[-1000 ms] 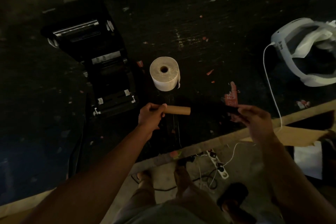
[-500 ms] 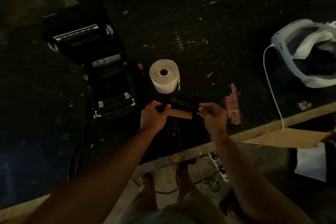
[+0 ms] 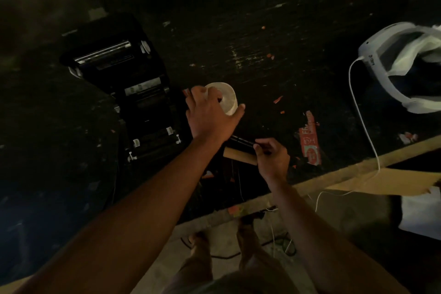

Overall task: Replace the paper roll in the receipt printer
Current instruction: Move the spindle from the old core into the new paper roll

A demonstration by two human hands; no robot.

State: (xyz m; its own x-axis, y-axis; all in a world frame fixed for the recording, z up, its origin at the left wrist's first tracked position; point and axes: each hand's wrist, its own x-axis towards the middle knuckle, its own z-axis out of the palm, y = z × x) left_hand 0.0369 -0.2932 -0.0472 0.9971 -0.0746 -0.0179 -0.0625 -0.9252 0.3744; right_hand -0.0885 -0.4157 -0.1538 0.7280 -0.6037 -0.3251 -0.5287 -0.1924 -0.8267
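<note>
Left hand [image 3: 210, 117] is spread over the fresh paper roll [image 3: 225, 100], fingers and thumb wrapped around its sides, so it's gripping the roll on the dark table [image 3: 274, 38]. The roll stands on end, its axis vertical and its flat face with the core hole turned up toward the camera, just right of the receipt printer [image 3: 133, 93]. The printer sits with its lid swung open toward the far side, its long axis running from far-left to near-right across the table. Right hand [image 3: 272, 157] is clenched around one end of the empty cardboard core [image 3: 239, 154], near the table's front edge. That brown tube lies roughly level, long axis left to right, free end pointing left toward the left forearm. A thin dark rod [image 3: 242, 141] sits just behind the tube, parallel; whether the right fingers pinch it too is hard to tell. Off right, a white headset [image 3: 381, 55] with its white cable [image 3: 362, 122].
</note>
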